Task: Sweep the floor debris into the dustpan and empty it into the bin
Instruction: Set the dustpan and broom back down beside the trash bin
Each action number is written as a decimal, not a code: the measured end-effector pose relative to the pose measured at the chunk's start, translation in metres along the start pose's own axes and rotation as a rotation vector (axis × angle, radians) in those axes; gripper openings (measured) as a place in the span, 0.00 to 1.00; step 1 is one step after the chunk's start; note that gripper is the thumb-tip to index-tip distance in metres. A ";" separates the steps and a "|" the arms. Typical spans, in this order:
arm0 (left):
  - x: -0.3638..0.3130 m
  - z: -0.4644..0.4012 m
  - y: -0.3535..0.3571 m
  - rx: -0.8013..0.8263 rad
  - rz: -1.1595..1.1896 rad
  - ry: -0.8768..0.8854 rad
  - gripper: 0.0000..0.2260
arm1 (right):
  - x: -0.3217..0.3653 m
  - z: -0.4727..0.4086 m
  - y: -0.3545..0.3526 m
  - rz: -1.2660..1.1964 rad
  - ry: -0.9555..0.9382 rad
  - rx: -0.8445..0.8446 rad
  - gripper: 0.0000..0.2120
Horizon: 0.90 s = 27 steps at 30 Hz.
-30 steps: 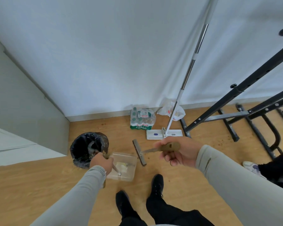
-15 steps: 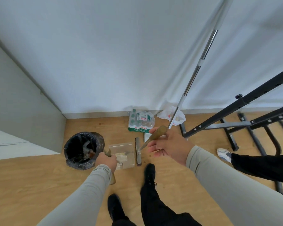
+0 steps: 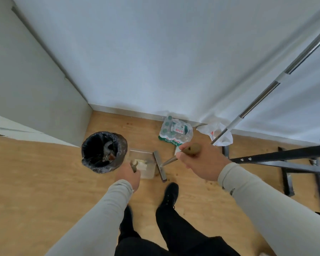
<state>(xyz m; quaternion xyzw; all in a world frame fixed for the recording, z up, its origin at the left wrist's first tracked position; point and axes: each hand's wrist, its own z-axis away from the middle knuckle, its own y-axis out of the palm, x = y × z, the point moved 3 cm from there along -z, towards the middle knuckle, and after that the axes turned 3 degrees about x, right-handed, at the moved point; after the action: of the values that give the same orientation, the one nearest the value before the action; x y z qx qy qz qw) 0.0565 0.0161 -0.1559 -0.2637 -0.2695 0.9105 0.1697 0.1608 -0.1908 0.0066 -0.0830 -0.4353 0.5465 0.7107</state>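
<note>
Wooden floor (image 3: 35,182) spreads open to your left. Your left hand (image 3: 128,175) grips the clear plastic dustpan (image 3: 146,163) beside the black-lined bin (image 3: 103,151); your right hand (image 3: 201,161) clenches the flat-bladed sweeper's (image 3: 160,168) brown handle, its blade at the pan's right edge.

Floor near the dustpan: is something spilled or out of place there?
Yes. Small brown crumbs lie scattered on the wooden floor to the right of the broom head, outside the clear dustpan, not swept in yet.
</note>
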 end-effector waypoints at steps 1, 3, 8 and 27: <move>-0.003 -0.001 0.002 0.012 -0.022 0.022 0.08 | 0.000 -0.006 -0.004 -0.008 -0.008 0.009 0.16; -0.007 -0.002 0.006 0.051 -0.082 0.069 0.08 | 0.003 -0.015 -0.010 -0.003 -0.032 0.025 0.15; 0.000 -0.008 -0.006 0.118 -0.190 0.124 0.11 | 0.012 -0.019 -0.013 0.141 -0.059 0.063 0.14; 0.021 0.024 0.009 -0.024 0.060 0.022 0.04 | 0.031 0.024 0.009 0.058 0.012 -0.086 0.14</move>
<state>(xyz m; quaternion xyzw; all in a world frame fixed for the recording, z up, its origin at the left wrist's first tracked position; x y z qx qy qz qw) 0.0244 0.0082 -0.1519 -0.2835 -0.2702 0.9091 0.1418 0.1383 -0.1693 0.0321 -0.1294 -0.4513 0.5473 0.6928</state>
